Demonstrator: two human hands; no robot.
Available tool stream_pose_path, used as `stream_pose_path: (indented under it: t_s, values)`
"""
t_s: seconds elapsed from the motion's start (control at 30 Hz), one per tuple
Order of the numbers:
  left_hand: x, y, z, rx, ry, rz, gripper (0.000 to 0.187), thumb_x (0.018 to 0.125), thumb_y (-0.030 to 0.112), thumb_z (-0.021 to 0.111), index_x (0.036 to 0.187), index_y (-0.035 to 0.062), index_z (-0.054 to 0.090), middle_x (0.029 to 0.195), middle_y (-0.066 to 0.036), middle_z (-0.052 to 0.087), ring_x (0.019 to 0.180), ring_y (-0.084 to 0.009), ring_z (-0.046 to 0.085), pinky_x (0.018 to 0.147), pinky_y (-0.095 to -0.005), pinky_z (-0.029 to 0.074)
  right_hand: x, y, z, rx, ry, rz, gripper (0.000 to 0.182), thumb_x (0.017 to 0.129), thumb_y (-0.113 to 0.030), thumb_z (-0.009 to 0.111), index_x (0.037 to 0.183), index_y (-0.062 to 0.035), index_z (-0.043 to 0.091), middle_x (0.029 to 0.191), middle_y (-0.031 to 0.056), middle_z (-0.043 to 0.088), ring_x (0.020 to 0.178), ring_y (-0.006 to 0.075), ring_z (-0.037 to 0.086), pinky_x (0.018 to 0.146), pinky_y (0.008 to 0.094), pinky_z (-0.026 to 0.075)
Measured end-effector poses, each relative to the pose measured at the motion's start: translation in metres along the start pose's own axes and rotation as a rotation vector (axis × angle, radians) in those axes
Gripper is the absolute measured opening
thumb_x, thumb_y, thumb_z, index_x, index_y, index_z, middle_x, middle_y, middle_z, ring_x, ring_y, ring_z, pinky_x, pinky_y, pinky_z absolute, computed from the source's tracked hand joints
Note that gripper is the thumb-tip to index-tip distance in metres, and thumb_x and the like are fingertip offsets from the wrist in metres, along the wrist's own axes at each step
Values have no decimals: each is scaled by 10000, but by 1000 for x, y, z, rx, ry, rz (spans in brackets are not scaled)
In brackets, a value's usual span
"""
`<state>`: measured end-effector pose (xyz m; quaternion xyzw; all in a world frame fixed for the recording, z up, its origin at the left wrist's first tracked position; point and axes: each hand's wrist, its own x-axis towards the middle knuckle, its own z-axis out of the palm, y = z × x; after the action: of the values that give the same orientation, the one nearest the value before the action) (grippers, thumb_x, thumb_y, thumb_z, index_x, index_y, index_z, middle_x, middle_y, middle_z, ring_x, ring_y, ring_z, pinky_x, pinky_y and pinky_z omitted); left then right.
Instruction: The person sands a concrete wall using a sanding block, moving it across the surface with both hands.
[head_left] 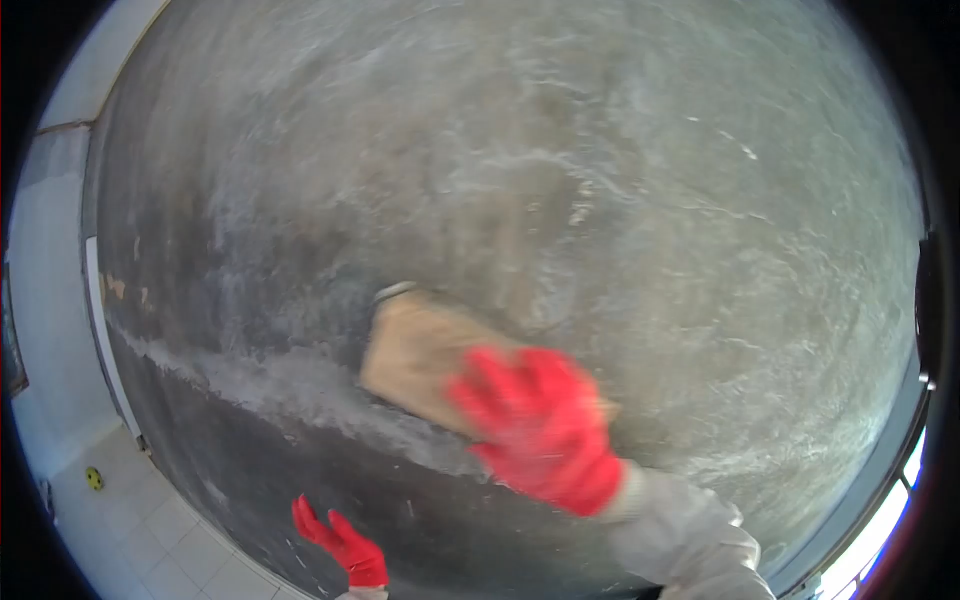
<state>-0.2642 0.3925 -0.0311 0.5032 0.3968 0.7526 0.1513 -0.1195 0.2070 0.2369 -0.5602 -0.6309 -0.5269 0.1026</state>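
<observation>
A flat, tan wooden float (415,350) lies against a grey plastered wall (560,190), tilted with its far end up and to the left. My right hand (540,430), in a red glove and blurred by motion, grips the float's lower right part. That hand covers whatever handle the float has. Lower down on the left, my left hand (343,548), also red-gloved, holds nothing; its fingers are spread in front of the wall's darker lower part.
A pale, rough band (290,385) crosses the wall below the float. To the left are a light side wall (55,300) and a tiled floor (150,530) with a small yellow round object (94,479). A dark-framed window or door (905,490) borders the right.
</observation>
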Motion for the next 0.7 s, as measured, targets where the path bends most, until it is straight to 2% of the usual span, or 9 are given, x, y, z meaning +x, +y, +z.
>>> stream_pose_path:
  t_s: [0.1, 0.17, 0.27, 0.33, 0.47, 0.57, 0.63, 0.67, 0.7]
  values:
    - [-6, 30, -2, -142, -29, -15, 481, 1003, 151, 440, 1460, 19, 368, 1507, -157, 305, 1362, -289, 371, 1125, -421, 318, -36, 73, -83, -247, 87, 366, 921, 536, -285, 833, 1389, -169, 505, 1434, 201, 418, 1186, 423, 481, 943, 535, 422]
    - [-4, 80, 15, -271, -112, -28, 485, 1003, 156, 437, 1462, 16, 365, 1506, -166, 305, 1373, -287, 354, 1125, -418, 314, -33, 123, -104, -382, 338, 469, 873, 551, -249, 826, 1369, -204, 523, 1436, 228, 400, 1118, 399, 509, 904, 497, 439]
    - [-12, 150, 52, -164, -194, 179, 502, 984, 135, 436, 1462, 3, 359, 1514, -181, 287, 1385, -308, 329, 1136, -432, 282, -27, 144, -109, -413, 463, 523, 868, 536, -260, 833, 1351, -199, 537, 1429, 222, 401, 1118, 400, 505, 911, 488, 438]
    - [-23, 193, 72, -281, -216, 379, 526, 958, 113, 442, 1463, -9, 353, 1521, -205, 270, 1395, -335, 294, 1146, -455, 241, -57, 108, -101, -252, 300, 485, 804, 555, -275, 817, 1317, -221, 568, 1388, 184, 447, 1092, 380, 518, 892, 484, 449]
    - [-36, 230, 79, -318, -260, 477, 551, 936, 97, 443, 1465, -18, 342, 1528, -220, 258, 1402, -358, 269, 1150, -470, 215, -196, 70, -57, -83, 57, 181, 670, 588, -347, 777, 1235, -289, 614, 1176, 81, 534, 942, 333, 553, 787, 491, 484]
    - [-19, 204, 70, -255, -275, 485, 584, 926, 138, 483, 1457, -47, 323, 1523, -253, 226, 1391, -399, 262, 1139, -496, 215, -255, 105, -96, -252, 64, 468, 744, 547, -422, 788, 1242, -226, 610, 1037, 105, 497, 923, 326, 533, 755, 497, 474]
    - [-6, 184, 78, -116, -202, 449, 585, 940, 175, 484, 1458, -45, 325, 1527, -250, 234, 1398, -416, 246, 1143, -511, 208, -267, 157, -117, -445, 278, 663, 864, 605, -284, 771, 1393, -60, 495, 1344, 294, 453, 1196, 474, 482, 946, 565, 418]
    - [-5, 184, 86, -125, -211, 450, 585, 940, 175, 484, 1458, -45, 325, 1527, -250, 234, 1398, -416, 246, 1143, -511, 208, -259, 190, -135, -504, 358, 744, 854, 661, -188, 740, 1445, -41, 436, 1451, 339, 360, 1298, 510, 400, 1027, 554, 386]
    - [-6, 185, 93, -55, -197, 452, 584, 948, 195, 482, 1460, -41, 327, 1528, -248, 243, 1399, -418, 245, 1144, -515, 207, -249, 231, -148, -401, 552, 792, 811, 711, -170, 731, 1455, -53, 431, 1441, 303, 389, 1295, 489, 417, 1049, 518, 388]
